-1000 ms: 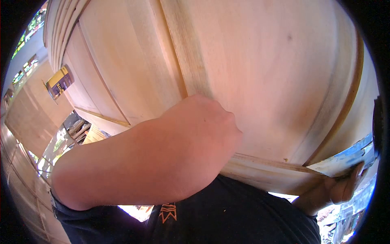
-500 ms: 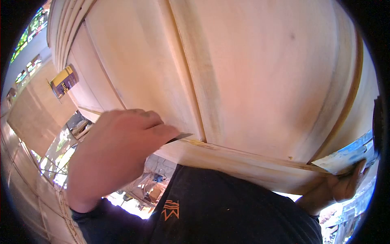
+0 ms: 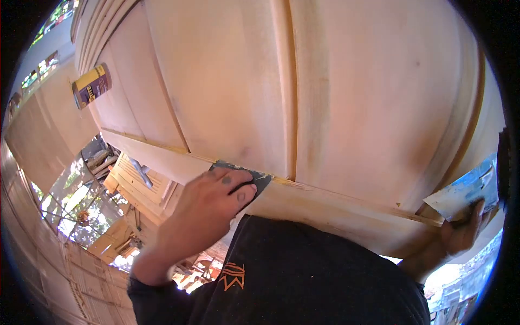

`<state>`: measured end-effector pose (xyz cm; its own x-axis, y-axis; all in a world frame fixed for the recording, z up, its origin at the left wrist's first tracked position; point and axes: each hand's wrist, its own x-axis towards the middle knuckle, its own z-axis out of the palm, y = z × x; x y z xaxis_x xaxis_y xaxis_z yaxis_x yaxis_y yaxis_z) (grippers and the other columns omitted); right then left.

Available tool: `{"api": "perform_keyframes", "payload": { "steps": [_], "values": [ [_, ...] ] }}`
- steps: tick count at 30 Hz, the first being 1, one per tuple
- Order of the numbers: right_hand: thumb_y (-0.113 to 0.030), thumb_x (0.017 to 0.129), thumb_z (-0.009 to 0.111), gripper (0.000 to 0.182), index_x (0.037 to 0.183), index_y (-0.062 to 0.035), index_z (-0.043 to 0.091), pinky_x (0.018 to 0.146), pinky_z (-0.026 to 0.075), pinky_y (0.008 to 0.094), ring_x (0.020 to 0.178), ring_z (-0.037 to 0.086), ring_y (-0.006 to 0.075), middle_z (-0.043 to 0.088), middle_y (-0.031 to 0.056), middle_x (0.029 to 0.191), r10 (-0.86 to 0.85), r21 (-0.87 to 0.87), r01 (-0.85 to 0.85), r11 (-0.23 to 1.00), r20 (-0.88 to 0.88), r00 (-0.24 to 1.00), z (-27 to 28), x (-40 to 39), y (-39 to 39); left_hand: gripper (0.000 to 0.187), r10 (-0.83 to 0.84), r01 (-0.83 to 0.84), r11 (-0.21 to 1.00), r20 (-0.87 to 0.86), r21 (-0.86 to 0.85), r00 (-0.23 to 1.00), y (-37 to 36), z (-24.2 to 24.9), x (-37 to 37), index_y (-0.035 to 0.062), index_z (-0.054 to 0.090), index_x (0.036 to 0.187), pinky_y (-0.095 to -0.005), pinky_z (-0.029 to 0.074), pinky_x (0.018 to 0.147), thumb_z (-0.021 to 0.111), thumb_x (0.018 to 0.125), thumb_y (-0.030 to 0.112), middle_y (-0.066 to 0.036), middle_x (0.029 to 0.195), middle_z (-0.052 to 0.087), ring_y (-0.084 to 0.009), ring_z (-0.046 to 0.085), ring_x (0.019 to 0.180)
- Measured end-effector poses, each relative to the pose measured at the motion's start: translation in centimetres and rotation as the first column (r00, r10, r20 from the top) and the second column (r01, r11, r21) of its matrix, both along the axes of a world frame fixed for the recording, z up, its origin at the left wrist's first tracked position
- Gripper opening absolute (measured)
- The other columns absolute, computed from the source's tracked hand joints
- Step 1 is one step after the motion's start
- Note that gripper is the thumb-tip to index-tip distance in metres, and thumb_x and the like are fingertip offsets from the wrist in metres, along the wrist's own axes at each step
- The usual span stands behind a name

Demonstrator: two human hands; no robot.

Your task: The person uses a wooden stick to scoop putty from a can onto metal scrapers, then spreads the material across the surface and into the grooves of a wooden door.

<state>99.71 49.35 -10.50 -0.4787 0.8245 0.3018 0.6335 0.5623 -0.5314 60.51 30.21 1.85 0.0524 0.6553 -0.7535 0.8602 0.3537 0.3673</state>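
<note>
My left hand [image 3: 208,208] grips a dark, flat spreader [image 3: 259,184], with its fingers over the blade. The spreader's far edge, with pale yellowish paste on it, lies against the seam along the lower rail [image 3: 336,211] of a large pale wooden panelled piece [image 3: 374,103]. To the right, my right hand [image 3: 460,233] holds a thin flat sheet [image 3: 466,189] smeared white and blue, its fingers partly hidden beneath it. The sheet is close to the right end of the rail.
A yellow and purple can [image 3: 91,85] stands at the upper left on a brown board [image 3: 49,130]. Below it are a slatted wooden piece [image 3: 143,179] and wood scraps. My dark shirt [image 3: 319,271] fills the bottom. Raised wooden strips [image 3: 288,92] cross the panels.
My left hand has turned and moved right, and the spreader now lies flatter against the seam. The sheet in my right hand appears slightly higher. The view has shifted.
</note>
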Motion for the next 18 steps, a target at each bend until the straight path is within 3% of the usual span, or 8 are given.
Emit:
{"api": "perform_keyframes", "payload": {
  "steps": [5,8,11,13,17,18],
  "values": [
    [-0.032,0.070,0.079,0.068,0.123,0.0012,0.053,0.095,0.042,0.0481,0.120,0.043,0.0432,0.042,0.0287,0.131,-0.119,-0.075,0.118,0.990,-0.013,0.993,-0.1,1.1,-0.5,0.029,-0.123,0.172,0.949,0.195,-0.262,0.973,3.3,-1.1,-2.3,0.0053,0.060,0.092,-0.0393,0.046,0.079,0.060,0.064,-0.004,-0.008,0.097,0.060,-0.0300,0.057,0.091],
    [-0.032,0.069,0.080,0.068,0.123,-0.0026,0.053,0.096,0.041,0.0504,0.123,0.041,0.0420,0.038,0.0276,0.135,-0.140,-0.055,0.141,0.988,0.019,0.990,0.9,-0.8,-1.0,0.028,-0.149,0.243,0.924,0.306,-0.296,0.940,5.0,-1.9,-3.4,0.0048,0.061,0.092,-0.0389,0.047,0.075,0.060,0.065,-0.004,-0.009,0.095,0.062,-0.0307,0.059,0.087],
    [-0.028,0.072,0.077,0.062,0.125,-0.0057,0.053,0.098,0.039,0.0519,0.125,0.038,0.0413,0.034,0.0267,0.138,-0.136,-0.089,0.133,0.987,-0.026,0.990,1.7,-2.6,-1.2,0.027,0.004,0.147,0.952,0.494,-0.268,0.870,5.6,-2.6,-6.2,0.0038,0.062,0.092,-0.0378,0.049,0.071,0.060,0.066,-0.004,-0.011,0.093,0.064,-0.0324,0.062,0.082],
    [-0.025,0.075,0.075,0.058,0.125,-0.0060,0.052,0.100,0.038,0.0520,0.126,0.037,0.0410,0.033,0.0262,0.139,-0.081,-0.058,0.082,0.995,0.013,0.997,2.1,-3.2,-1.1,0.026,0.042,0.040,0.976,0.369,-0.214,0.929,7.2,-0.5,-6.4,0.0031,0.062,0.092,-0.0374,0.050,0.070,0.061,0.067,-0.004,-0.013,0.093,0.065,-0.0331,0.063,0.081],
    [-0.036,0.075,0.073,0.063,0.123,-0.0011,0.052,0.100,0.036,0.0526,0.126,0.037,0.0418,0.037,0.0271,0.136,-0.093,-0.038,0.096,0.995,0.060,0.994,1.8,-2.4,-1.6,0.025,0.070,-0.070,0.997,-0.005,0.020,0.998,7.6,2.6,-6.0,0.0024,0.061,0.094,-0.0363,0.050,0.076,0.059,0.070,-0.006,-0.015,0.096,0.065,-0.0330,0.064,0.087],
    [-0.037,0.074,0.074,0.064,0.123,-0.0007,0.052,0.100,0.036,0.0525,0.126,0.037,0.0421,0.038,0.0274,0.136,-0.092,-0.024,0.093,0.995,0.056,0.994,1.8,-2.6,-1.6,0.026,0.098,-0.098,0.995,-0.005,0.032,0.995,7.2,2.8,-5.7,0.0025,0.061,0.095,-0.0360,0.050,0.077,0.059,0.071,-0.006,-0.015,0.097,0.065,-0.0328,0.064,0.088]
  ]
}}
